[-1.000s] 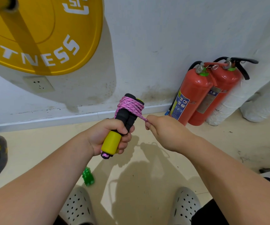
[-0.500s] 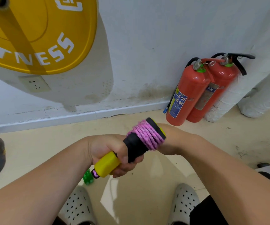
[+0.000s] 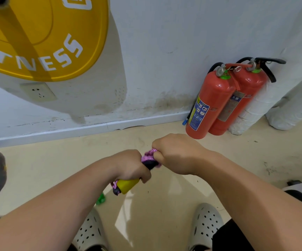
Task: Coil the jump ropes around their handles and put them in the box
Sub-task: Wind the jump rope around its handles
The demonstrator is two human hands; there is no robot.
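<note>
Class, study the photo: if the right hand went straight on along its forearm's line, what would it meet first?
Most likely the left hand, gripping the black-and-yellow jump-rope handle just beyond the pink braided rope coil that the right hand clutches.

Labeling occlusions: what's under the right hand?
Right hand grips the pink rope coil wound on the handle; only the coil's near edge shows. Rope end and handle tip are covered.
</note>
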